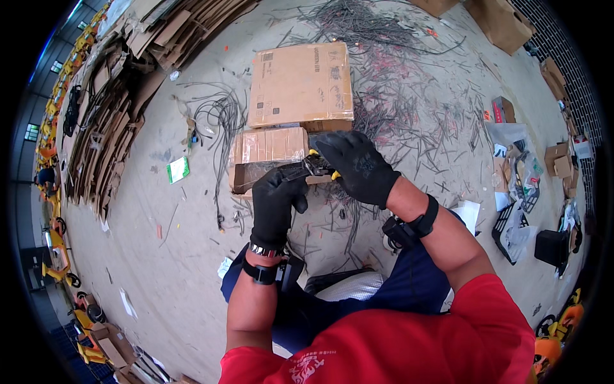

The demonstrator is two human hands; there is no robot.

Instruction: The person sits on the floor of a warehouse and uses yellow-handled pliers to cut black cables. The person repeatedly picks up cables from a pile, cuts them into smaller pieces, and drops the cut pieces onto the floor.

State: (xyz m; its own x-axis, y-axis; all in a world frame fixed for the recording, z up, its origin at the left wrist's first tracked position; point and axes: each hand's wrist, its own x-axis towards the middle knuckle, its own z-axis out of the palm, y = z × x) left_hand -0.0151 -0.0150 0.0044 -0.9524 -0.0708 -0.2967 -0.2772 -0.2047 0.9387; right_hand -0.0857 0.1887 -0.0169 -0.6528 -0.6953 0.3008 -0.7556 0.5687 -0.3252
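My right hand (360,165), in a black glove, grips a yellow-handled hand tool (335,175), probably pliers or cutters. Its metal head (316,165) points left, towards my other hand. My left hand (276,204), gloved too, pinches a dark piece (293,171) whose far end meets the tool's head; whether it is a cable or a connector is too dark to tell. Both hands are just above the near side of a small cardboard box (273,144) with tape on it. Right behind that box lies a larger, closed cardboard carton (300,84) bearing print and handwriting.
Cut grey cable pieces (400,110) litter the floor beyond and to the right, below a heap of cables (360,21). Longer cables (223,115) lie left of the boxes. Flattened cardboard (105,129) is stacked at left. Plastic bags and black parts (515,230) lie at right.
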